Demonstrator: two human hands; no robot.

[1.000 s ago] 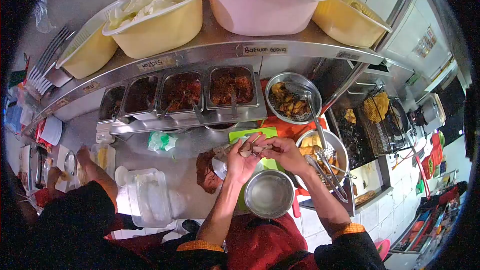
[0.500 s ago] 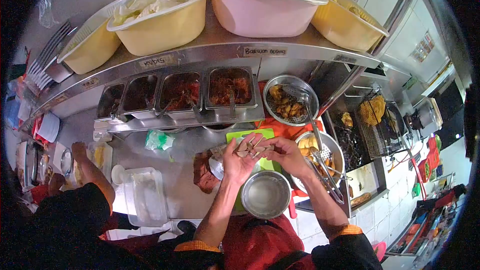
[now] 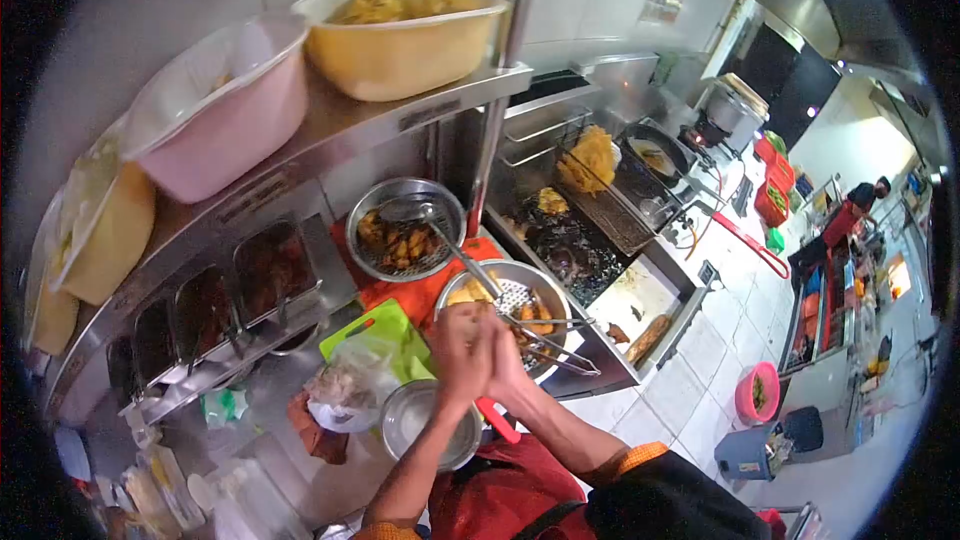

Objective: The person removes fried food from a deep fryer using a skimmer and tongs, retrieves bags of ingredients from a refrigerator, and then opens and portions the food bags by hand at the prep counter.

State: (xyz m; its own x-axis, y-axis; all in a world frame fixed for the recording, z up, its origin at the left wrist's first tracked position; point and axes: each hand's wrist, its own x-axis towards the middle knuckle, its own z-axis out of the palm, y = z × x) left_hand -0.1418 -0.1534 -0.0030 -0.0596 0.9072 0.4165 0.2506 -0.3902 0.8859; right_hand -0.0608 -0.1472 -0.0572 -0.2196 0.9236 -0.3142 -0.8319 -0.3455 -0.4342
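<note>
My left hand [image 3: 457, 348] and my right hand [image 3: 508, 372] are closed and pressed palm to palm. Small pale pieces like garlic cloves lay in the left palm earlier; whatever is between the palms now is hidden. Just below and to the left stands a metal bowl [image 3: 408, 425], with my left forearm crossing its edge. A red handle [image 3: 497, 420] shows under my wrists. Behind the hands is a large perforated metal bowl [image 3: 551, 302] with fried pieces and tongs [image 3: 560, 358]. A green cutting board [image 3: 405, 352] lies to the left, beside a clear plastic bag [image 3: 340, 385].
A strainer bowl of browned fried food [image 3: 402, 255] and a long-handled skimmer [image 3: 462, 258] sit behind. A fryer with dark oil [image 3: 575, 245] is at right. Overhead, a shelf [image 3: 235, 190] carries plastic tubs. Another person [image 3: 850, 215] stands far right.
My view has swung to the right. My hands, earlier apart with the left palm open and the right fingers at the small pieces, have come together and closed.
</note>
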